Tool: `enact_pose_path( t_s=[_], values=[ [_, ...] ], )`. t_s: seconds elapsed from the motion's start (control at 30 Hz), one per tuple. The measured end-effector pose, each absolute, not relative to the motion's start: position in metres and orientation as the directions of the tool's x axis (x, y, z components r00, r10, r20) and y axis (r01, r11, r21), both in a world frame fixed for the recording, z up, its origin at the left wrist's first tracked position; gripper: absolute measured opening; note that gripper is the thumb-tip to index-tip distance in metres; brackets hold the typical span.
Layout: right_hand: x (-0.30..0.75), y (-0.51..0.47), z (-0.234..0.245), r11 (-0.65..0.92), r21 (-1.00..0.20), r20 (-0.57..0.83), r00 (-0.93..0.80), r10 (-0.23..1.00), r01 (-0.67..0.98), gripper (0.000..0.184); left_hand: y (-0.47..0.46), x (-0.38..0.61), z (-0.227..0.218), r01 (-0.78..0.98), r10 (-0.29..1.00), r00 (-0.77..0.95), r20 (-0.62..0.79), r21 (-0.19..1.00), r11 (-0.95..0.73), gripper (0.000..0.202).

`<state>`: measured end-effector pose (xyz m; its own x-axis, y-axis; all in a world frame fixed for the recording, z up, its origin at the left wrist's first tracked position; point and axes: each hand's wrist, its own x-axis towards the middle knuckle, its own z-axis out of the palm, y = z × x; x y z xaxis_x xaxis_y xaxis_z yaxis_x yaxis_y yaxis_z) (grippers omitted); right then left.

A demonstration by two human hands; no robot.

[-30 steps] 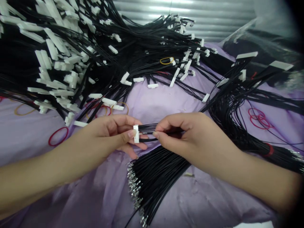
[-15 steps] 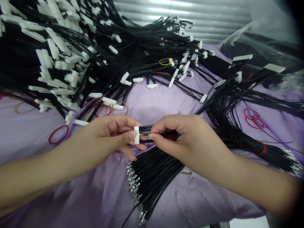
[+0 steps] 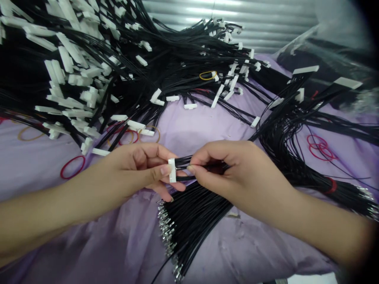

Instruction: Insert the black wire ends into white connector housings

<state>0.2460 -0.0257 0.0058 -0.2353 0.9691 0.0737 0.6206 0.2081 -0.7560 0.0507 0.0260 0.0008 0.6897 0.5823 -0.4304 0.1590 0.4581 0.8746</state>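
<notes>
The left hand (image 3: 133, 167) grips a white connector (image 3: 172, 170), the right hand (image 3: 227, 169) pinches its black wires (image 3: 183, 161), the hands close together. Below them lies a metal-tipped wire bundle (image 3: 189, 225); beyond, a heap of connector wires (image 3: 89, 51) on purple cloth (image 3: 189, 122).

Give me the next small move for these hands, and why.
Probably the right hand should push the black wire it pinches fully into the white connector: its fingertips sit just behind the connector, whose back already holds other black wires, and the left hand grips the connector steady.
</notes>
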Motion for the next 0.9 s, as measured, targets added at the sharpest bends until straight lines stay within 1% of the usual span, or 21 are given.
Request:
enact_pose_path(
  t_s=[0.17, 0.33, 0.53, 0.7, 0.8, 0.9],
  values=[
    [0.245, -0.028, 0.003, 0.285, -0.714, 0.144, -0.264, 0.954, 0.640, 0.013, 0.025, 0.055, 0.000, 0.146, 0.622, 0.667, -0.411, 0.890, 0.431, 0.004],
    [0.245, -0.031, 0.004, 0.298, -0.690, 0.136, -0.286, 0.949, 0.660, 0.012, 0.024, 0.056, 0.002, 0.150, 0.633, 0.670, -0.388, 0.906, 0.397, 0.008],
    [0.242, -0.032, 0.002, 0.292, -0.696, 0.120, -0.295, 0.948, 0.656, 0.015, 0.023, 0.055, 0.000, 0.143, 0.635, 0.658, -0.404, 0.895, 0.422, 0.009],
    [0.240, -0.034, -0.003, 0.229, -0.729, 0.077, -0.255, 0.964, 0.645, 0.015, 0.020, 0.058, 0.003, 0.108, 0.627, 0.657, -0.419, 0.875, 0.472, 0.014],
    [0.237, -0.036, -0.004, 0.235, -0.750, 0.094, -0.253, 0.963, 0.618, 0.016, 0.019, 0.058, 0.006, 0.121, 0.626, 0.652, -0.429, 0.873, 0.472, 0.016],
    [0.234, -0.036, -0.005, 0.261, -0.746, 0.125, -0.256, 0.958, 0.612, 0.017, 0.018, 0.057, 0.006, 0.158, 0.623, 0.647, -0.440, 0.877, 0.454, 0.014]
  ],
)
